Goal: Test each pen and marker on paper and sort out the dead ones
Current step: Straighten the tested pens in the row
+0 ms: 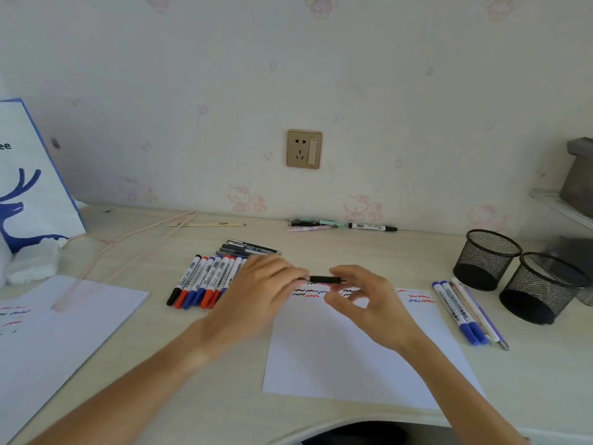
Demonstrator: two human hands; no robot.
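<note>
Black and slim, the pen lies level between my hands, its long axis running left to right just above the top edge of the test sheet. My left hand pinches one end and my right hand pinches the other with curled fingertips. Left of the sheet lies a row of capped markers, caps towards me. Right of the sheet lie two blue markers, and beyond them two mesh cups.
</note>
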